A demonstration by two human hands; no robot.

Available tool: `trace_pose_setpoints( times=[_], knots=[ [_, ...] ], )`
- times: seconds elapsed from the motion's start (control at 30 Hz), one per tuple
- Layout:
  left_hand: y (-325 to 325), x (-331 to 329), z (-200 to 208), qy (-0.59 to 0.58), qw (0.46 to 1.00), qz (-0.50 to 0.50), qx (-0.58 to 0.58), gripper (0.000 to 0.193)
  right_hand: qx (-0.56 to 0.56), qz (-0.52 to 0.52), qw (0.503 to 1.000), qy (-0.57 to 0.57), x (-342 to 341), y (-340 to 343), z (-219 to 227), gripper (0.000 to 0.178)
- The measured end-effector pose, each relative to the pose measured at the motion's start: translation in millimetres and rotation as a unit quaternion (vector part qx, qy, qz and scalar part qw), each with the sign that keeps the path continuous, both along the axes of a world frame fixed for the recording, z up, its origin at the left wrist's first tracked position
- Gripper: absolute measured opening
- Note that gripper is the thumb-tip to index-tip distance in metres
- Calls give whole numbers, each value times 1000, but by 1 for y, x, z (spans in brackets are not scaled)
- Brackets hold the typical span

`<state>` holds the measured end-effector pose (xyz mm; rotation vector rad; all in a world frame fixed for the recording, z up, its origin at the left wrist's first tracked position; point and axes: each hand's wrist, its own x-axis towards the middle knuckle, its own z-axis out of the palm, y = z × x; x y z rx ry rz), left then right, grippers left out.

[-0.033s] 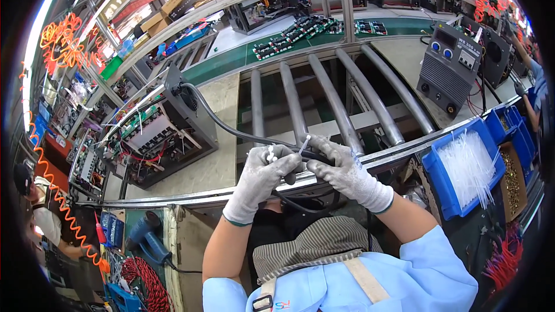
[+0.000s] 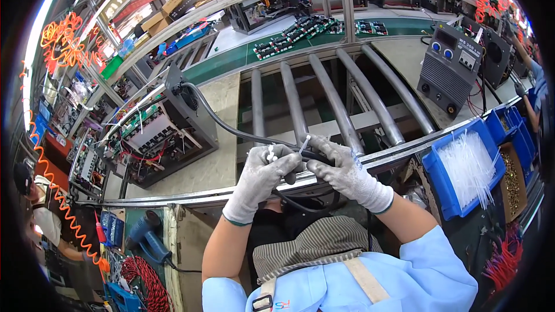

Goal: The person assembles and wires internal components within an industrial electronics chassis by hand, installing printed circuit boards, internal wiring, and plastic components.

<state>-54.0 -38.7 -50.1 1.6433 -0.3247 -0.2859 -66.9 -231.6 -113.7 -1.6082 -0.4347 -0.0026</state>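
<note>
Workshop bench (image 2: 224, 164): both grips engaged

Steel framing (image 2: 344, 8) and green circuit boards (image 2: 298, 36) fill the background of the station, which I view remotely through the head camera.

At far left I record an orange coiled hose (image 2: 62, 43) and, lower down, part of a second person (image 2: 47, 222). To their right, a blue heat gun (image 2: 146, 237) lies near a heap of red and black wire (image 2: 141, 282). On the bench above sits an opened machine (image 2: 153, 138), boards and wiring exposed. From its dark end panel, a black cable (image 2: 238, 134) curves right, across the front of the rollers (image 2: 333, 101), to the gloved hands; a loop hangs beneath them.

Left hand (image 2: 260, 174): fingers curled closed, a small white piece (image 2: 271, 154) held among them, fingertips beside the cable. Between the hands stands a thin pale strip (image 2: 304, 144); I cannot tell which hand holds it. Right hand (image 2: 347, 174): thumb and forefinger closed on the cable, the contact partly hidden.

Further right, I note a grey boxed unit (image 2: 448, 72) with two blue knobs, then a blue bin (image 2: 437, 193) of white cable ties (image 2: 466, 167), and beside it a carton of brass-coloured parts (image 2: 511, 182).
</note>
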Motion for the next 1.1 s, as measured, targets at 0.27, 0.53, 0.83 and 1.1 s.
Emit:
trace_pose_setpoints(
  times=[0.27, 0.53, 0.83, 1.1],
  knots=[
    [0, -4, 1, -1, 1000, 10, 28, 19, -39, -14, 999, -34, 2, 5, -9, 51],
    [0, -3, 2, -28, 999, 9, 38, 22, -19, -23, 999, -42, -3, 5, -1, 49],
    [-12, 0, -17, -182, 965, 77, 173, 24, -152, -84, 956, -235, -7, 6, 2, 38],
    [-32, -5, -17, -363, 880, 136, 273, 24, -185, -36, 963, -194, -10, -3, 11, 26]
  ],
)
